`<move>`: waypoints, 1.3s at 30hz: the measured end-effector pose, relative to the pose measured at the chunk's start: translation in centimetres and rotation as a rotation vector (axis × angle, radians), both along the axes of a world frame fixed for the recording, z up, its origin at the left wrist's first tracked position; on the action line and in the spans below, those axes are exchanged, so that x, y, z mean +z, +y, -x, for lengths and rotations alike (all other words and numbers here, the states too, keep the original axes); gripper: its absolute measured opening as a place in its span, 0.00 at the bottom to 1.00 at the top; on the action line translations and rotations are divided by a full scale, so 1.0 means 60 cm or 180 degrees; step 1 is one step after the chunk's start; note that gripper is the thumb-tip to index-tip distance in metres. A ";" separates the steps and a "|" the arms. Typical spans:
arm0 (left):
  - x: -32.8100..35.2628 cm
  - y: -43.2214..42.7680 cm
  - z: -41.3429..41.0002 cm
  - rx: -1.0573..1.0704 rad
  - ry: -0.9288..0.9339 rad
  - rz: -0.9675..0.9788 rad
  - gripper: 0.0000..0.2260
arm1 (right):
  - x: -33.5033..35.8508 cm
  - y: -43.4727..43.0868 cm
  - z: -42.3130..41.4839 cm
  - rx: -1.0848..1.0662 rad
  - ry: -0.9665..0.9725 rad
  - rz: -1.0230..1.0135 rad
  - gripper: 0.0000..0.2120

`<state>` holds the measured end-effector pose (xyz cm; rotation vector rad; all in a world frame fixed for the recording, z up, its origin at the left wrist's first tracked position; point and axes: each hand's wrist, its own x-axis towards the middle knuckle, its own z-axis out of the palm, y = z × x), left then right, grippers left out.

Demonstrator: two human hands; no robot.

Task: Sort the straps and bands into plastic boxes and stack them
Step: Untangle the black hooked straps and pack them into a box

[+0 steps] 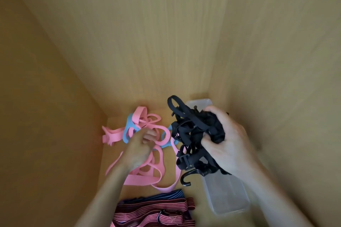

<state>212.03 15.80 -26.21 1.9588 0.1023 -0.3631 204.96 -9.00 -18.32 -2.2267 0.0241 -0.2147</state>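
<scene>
The right hand [227,142] is clamped around a tangled bundle of black straps [190,131], fingers and thumb curled tight; a black hook [185,178] dangles below it. The bundle hangs above a clear plastic box [227,197] lying along the right wall of a wooden cabinet [195,204]. The left hand [138,149] reaches into the heap of pink bands [140,178] and blue bands [130,125], its fingers curled around a pink loop. Striped straps [153,214] lie at the near edge.

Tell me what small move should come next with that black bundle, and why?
Probably lower the black hooked straps into the clear plastic box: the right hand grips them over it, and its near end looks empty. The left hand grasps pink bands.
</scene>
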 end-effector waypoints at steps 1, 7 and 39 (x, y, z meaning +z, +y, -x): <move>-0.011 -0.002 0.002 -0.0308 0.0023 -0.0283 0.14 | 0.009 0.000 0.000 0.0000 -0.0055 0.0028 0.25; -0.071 -0.050 0.012 -0.1484 -0.0737 -0.2477 0.38 | 0.045 -0.013 0.008 -0.0106 -0.0255 0.0173 0.26; -0.062 0.025 -0.096 -0.1042 -0.1489 -0.2420 0.13 | 0.022 0.073 -0.001 0.0131 -0.0251 0.0715 0.29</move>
